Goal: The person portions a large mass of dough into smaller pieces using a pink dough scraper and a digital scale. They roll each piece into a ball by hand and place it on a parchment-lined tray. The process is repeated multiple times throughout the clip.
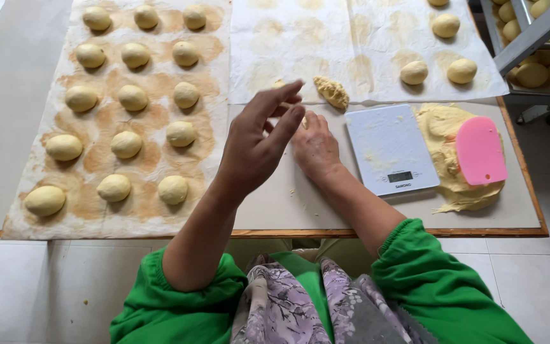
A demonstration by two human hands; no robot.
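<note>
Dough balls being shaped over the wooden-edged work table (275, 216).
Left hand (259, 143), fingers spread, and right hand (314, 145) press a small yellow dough piece (286, 106) between them; fifteen round balls (126, 144) lie leftward, pale yellow dough mass (439, 127) remains rightward.

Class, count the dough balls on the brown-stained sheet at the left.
15 balls on the stained sheet, in five rows of three, from the top row down to the bottom row. None seems hidden.

One screen is seen: a small dark rectangular display (400, 176) set into the near edge of a white scale (391, 150), which is placed towards the table's (288, 210) right near corner. A small printed label is set just beneath it.
</note>
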